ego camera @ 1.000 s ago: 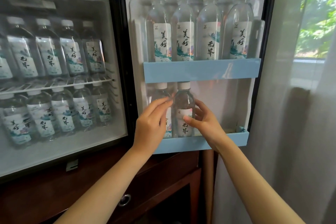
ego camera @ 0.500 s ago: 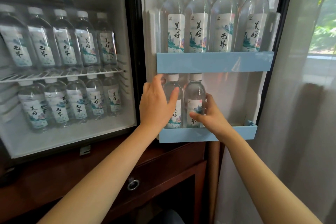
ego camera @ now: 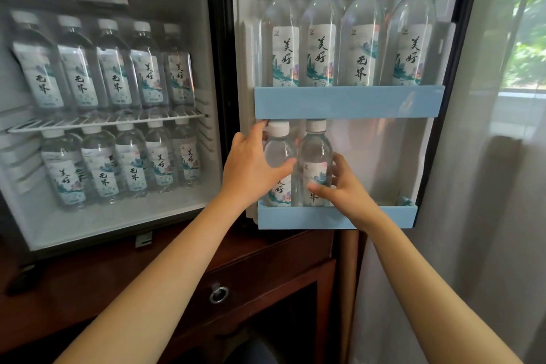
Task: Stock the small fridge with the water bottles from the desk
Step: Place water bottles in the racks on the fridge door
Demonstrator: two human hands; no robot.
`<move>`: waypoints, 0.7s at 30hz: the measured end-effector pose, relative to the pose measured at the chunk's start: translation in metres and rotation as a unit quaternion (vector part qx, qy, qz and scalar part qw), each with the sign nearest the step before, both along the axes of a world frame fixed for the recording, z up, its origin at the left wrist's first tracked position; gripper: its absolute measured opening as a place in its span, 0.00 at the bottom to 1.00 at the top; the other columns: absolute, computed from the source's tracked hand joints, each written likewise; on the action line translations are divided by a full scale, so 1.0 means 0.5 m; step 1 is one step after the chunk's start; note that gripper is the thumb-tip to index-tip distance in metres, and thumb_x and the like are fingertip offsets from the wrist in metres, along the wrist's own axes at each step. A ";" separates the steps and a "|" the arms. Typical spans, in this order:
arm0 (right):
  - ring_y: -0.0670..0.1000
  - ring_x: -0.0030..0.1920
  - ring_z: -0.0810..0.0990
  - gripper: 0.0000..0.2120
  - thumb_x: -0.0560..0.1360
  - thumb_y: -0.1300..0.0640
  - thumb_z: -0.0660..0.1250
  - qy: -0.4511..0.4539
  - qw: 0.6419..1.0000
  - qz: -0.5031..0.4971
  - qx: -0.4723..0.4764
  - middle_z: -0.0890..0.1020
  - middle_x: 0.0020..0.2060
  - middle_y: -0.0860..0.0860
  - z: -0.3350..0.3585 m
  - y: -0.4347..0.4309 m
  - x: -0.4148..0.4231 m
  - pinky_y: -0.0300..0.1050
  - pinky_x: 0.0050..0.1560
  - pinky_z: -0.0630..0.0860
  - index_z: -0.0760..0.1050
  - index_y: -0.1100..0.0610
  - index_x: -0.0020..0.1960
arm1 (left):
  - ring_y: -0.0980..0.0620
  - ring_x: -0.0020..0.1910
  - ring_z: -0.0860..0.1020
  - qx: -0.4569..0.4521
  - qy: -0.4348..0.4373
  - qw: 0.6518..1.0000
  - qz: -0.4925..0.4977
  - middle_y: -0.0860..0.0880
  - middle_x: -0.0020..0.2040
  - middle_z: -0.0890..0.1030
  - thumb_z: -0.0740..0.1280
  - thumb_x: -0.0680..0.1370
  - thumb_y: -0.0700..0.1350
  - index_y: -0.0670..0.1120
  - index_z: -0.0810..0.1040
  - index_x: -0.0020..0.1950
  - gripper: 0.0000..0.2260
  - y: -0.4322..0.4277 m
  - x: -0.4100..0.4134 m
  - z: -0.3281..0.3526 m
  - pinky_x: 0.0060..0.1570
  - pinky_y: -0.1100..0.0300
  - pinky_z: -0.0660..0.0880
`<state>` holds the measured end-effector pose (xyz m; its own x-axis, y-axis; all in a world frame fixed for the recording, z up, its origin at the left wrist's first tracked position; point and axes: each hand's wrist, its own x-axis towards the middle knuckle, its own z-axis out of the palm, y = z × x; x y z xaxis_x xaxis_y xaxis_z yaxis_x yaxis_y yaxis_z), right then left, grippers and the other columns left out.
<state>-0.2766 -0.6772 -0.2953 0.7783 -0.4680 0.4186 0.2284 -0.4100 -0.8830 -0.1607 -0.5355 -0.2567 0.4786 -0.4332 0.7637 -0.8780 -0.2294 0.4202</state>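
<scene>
Left hand (ego camera: 251,170): fingers and thumb curl round the left bottle (ego camera: 277,154).
Right hand (ego camera: 342,190): grips the right bottle (ego camera: 314,154) beside it.
Both bottles: stand side by side on the low door shelf (ego camera: 381,217).
Top door shelf (ego camera: 348,102): four bottles (ego camera: 320,47).
Fridge (ego camera: 118,221): two rows of bottles (ego camera: 115,74) inside.

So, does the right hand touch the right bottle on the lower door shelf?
Touching. The head view shows the right hand with thumb across the label of the right bottle and fingers round its side.
</scene>
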 end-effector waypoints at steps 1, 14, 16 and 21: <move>0.44 0.49 0.79 0.29 0.72 0.65 0.69 -0.001 1.000 -0.002 -0.004 0.77 0.54 0.50 -0.001 0.002 0.000 0.32 0.39 0.76 0.60 0.55 0.69 | 0.51 0.51 0.67 -0.004 -0.006 1.000 -0.004 0.58 0.44 0.72 0.71 0.68 0.57 0.46 0.73 0.60 0.26 0.001 0.000 0.003 0.45 0.62 0.63; 0.46 0.51 0.79 0.30 0.73 0.65 0.69 -0.013 1.000 -0.006 0.001 0.76 0.53 0.47 -0.004 0.003 0.007 0.39 0.45 0.79 0.59 0.55 0.70 | 0.52 0.43 0.70 0.077 -0.025 0.996 0.040 0.55 0.29 0.66 0.57 0.78 0.60 0.49 0.64 0.28 0.22 -0.003 -0.010 0.042 0.34 0.56 0.68; 0.46 0.53 0.79 0.30 0.72 0.63 0.70 -0.011 1.000 -0.006 0.001 0.76 0.55 0.48 -0.004 0.000 0.006 0.38 0.44 0.79 0.60 0.53 0.69 | 0.52 0.42 0.70 0.073 -0.019 0.996 0.043 0.54 0.28 0.67 0.57 0.78 0.60 0.48 0.64 0.28 0.23 -0.004 -0.012 0.039 0.31 0.57 0.66; 0.47 0.54 0.78 0.30 0.71 0.60 0.71 -0.007 1.000 -0.019 -0.009 0.75 0.55 0.49 -0.006 -0.006 0.007 0.36 0.42 0.78 0.61 0.53 0.68 | 0.49 0.40 0.70 0.025 -0.018 0.997 0.073 0.53 0.26 0.67 0.58 0.79 0.55 0.45 0.72 0.31 0.21 0.002 -0.017 0.031 0.30 0.56 0.67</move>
<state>-0.2733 -0.6800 -0.2981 0.7539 -0.4892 0.4386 0.2254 -0.4346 -0.8720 -0.1690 -0.5344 -0.2411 0.5124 -0.3998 0.7600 -0.8480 -0.3751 0.3744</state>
